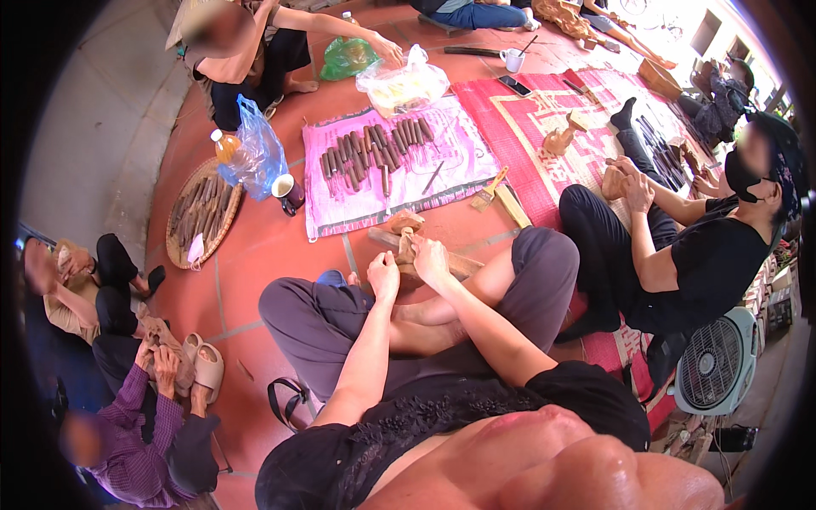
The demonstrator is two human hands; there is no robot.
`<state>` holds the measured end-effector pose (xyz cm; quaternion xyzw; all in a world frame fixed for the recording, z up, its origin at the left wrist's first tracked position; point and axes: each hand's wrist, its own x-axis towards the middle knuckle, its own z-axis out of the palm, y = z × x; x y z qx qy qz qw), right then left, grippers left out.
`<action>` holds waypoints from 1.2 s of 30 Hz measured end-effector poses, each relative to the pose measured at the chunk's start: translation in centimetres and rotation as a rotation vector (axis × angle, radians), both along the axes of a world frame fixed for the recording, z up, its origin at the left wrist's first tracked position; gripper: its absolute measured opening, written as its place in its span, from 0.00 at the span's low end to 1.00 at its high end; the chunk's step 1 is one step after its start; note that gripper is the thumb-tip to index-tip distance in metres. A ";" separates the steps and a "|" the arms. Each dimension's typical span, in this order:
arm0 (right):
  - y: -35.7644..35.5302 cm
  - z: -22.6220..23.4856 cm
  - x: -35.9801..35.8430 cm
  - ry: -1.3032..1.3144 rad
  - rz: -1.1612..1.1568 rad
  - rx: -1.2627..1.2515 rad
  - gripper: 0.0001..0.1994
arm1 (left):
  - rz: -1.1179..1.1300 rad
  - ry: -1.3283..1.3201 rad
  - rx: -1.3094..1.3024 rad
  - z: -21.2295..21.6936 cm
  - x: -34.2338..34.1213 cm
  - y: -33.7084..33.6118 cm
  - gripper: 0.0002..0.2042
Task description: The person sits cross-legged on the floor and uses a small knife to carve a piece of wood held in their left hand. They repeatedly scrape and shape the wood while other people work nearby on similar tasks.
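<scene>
I sit cross-legged with both hands together in front of my shins. A small brown wooden carving (406,223) with a rounded, flared top stands between them. My right hand (432,261) is closed on the right side of the carving. My left hand (383,276) is closed at its left side, its fingers curled; what they grip is too small to make out. Beneath and behind the hands lies a piece of wood (463,267). A flat brush (489,189) with a yellow handle rests beyond, beside a pale wooden block (512,206).
Several carving tools (374,151) lie in rows on a pink cloth (323,208) ahead. A round basket (176,242) of tools, a cup (287,191) and a blue bag (259,149) stand left. Other people work around me; a fan (716,361) stands right.
</scene>
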<state>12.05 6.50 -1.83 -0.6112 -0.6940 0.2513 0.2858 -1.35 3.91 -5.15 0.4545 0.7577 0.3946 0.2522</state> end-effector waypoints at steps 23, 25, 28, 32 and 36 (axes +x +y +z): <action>-0.3 0.1 -0.7 -0.144 0.038 -0.005 0.16 | 0.011 -0.010 0.054 0.2 0.3 -0.3 0.16; 1.7 -1.1 0.0 -0.037 -0.039 0.059 0.13 | 0.004 0.007 0.085 0.4 0.6 0.0 0.16; 1.3 -0.6 0.4 -0.057 -0.016 -0.024 0.14 | 0.019 0.029 0.053 0.3 0.4 -0.1 0.16; -3.3 1.8 -0.3 -0.119 0.082 0.075 0.15 | 0.047 0.003 0.058 0.1 0.2 -0.4 0.16; -2.8 1.6 -0.5 -0.119 0.082 0.104 0.14 | 0.053 0.002 0.070 -0.5 0.5 -0.3 0.15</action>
